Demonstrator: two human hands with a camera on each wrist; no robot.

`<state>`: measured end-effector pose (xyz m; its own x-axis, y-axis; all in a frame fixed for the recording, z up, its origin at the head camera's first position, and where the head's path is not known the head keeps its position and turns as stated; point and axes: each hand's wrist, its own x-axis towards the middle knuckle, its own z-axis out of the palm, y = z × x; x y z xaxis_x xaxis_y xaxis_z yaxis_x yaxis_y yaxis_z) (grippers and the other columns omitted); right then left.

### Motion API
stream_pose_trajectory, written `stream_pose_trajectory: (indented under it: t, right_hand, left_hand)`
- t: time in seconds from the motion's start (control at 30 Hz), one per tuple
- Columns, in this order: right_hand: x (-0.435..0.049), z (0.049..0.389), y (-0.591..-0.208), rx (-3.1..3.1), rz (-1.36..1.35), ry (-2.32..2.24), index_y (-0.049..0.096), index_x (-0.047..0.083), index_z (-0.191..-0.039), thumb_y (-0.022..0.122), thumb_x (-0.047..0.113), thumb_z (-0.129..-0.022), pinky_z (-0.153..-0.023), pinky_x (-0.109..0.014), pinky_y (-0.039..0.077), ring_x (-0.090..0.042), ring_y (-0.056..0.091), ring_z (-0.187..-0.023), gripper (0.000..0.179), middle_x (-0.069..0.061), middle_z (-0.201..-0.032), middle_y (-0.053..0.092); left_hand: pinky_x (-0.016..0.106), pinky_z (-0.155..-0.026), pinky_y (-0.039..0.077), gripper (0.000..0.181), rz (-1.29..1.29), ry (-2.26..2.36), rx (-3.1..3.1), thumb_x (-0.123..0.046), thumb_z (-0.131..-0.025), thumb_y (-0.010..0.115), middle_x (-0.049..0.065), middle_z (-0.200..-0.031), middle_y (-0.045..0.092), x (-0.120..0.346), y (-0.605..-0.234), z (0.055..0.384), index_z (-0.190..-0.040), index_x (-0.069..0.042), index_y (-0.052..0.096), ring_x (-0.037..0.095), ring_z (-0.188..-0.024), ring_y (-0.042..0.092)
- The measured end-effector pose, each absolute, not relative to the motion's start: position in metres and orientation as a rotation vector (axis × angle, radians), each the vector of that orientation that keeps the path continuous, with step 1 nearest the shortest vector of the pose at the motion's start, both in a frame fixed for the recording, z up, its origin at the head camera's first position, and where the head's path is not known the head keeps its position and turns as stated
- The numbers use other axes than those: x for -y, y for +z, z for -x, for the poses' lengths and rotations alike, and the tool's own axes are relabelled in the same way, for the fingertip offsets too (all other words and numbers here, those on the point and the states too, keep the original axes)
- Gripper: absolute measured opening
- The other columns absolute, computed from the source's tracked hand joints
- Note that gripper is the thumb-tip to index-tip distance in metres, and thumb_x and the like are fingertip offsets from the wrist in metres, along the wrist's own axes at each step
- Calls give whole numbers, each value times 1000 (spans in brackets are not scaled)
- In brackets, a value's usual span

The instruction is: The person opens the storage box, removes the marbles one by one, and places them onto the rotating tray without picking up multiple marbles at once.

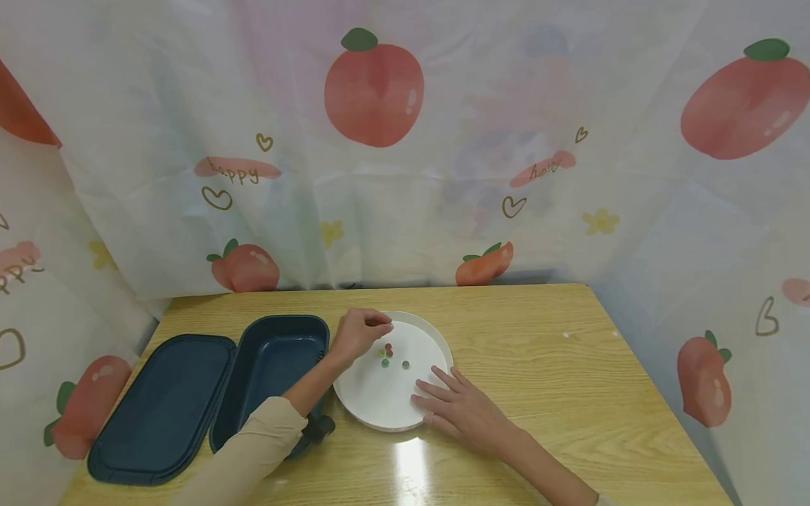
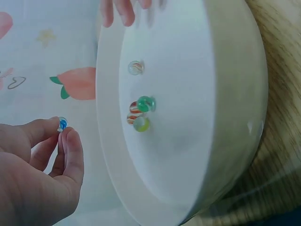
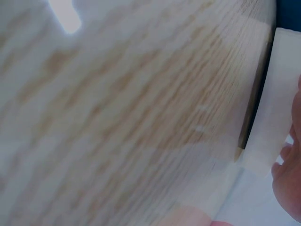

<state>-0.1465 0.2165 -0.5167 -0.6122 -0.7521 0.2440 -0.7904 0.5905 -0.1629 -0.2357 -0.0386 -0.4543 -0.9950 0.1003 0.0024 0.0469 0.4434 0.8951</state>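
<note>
In the left wrist view, my left hand (image 2: 44, 165) pinches a clear marble with a blue swirl (image 2: 62, 124) between thumb and fingertips. The head view has this left hand (image 1: 362, 333) above the far left part of a round white tray (image 1: 380, 407) with a raised rim. Several marbles lie in the tray: a green one (image 2: 146, 104), a yellow one (image 2: 141, 124) and red-striped ones (image 2: 131, 118) clustered, a clear one (image 2: 136, 68) apart. My right hand (image 1: 468, 411) rests at the tray's near right rim, fingers spread and reaching inward.
Left of the tray stands a deep dark blue box (image 1: 268, 372), partly hidden by the left forearm. Beside it lies a dark blue lid (image 1: 161, 407). All rest on a wooden table (image 1: 538, 351), with a fruit-printed curtain (image 1: 411, 211) behind.
</note>
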Motion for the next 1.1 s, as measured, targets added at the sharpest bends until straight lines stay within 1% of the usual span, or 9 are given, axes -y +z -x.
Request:
stream_pose_trajectory:
  t: [0.2,0.57,0.77,0.9,0.97,1.1]
  right_hand:
    - [-217,146,-517,2663,-1302,380,63,23,-138,52,36,-105,-113,-57,27,-32,35,-143,38,2,-147,51]
    - [-216,146,-516,2683,-1296,366,63,24,-138,51,38,-105,-113,-56,27,-31,35,-143,38,3,-148,50]
    - [-216,147,-517,2667,-1298,367,63,24,-139,52,37,-105,-113,-56,26,-31,34,-143,38,3,-148,51]
    - [-216,147,-518,2659,-1299,367,63,24,-138,53,37,-104,-113,-56,27,-31,35,-143,38,3,-147,51]
    - [-216,146,-518,2658,-1298,365,63,24,-138,52,37,-104,-113,-56,27,-32,35,-143,38,3,-147,51]
    - [-216,146,-517,2655,-1294,366,63,24,-138,52,37,-105,-113,-56,26,-32,35,-143,38,3,-147,51]
  left_hand:
    - [30,-69,54,8,-127,1619,-2658,-7,-89,76,4,-85,72,35,-465,240,-96,-3,78,18,-80,66]
    - [30,-74,55,7,-14,1607,-2664,-8,-89,76,4,-88,72,30,-480,247,-95,-5,77,19,-82,65]
    - [29,-69,53,4,-10,1593,-2708,-7,-88,77,4,-85,71,29,-488,251,-91,-4,77,18,-79,64]
    - [30,-69,53,4,4,1579,-2732,-5,-87,77,4,-83,71,30,-492,251,-88,-2,76,18,-78,63]
    - [32,-71,53,4,21,1569,-2737,-4,-87,77,5,-82,70,30,-493,251,-89,-1,76,19,-79,63]
    - [32,-75,54,7,74,1545,-2725,-4,-88,76,5,-87,71,30,-495,250,-94,-2,77,20,-83,64]
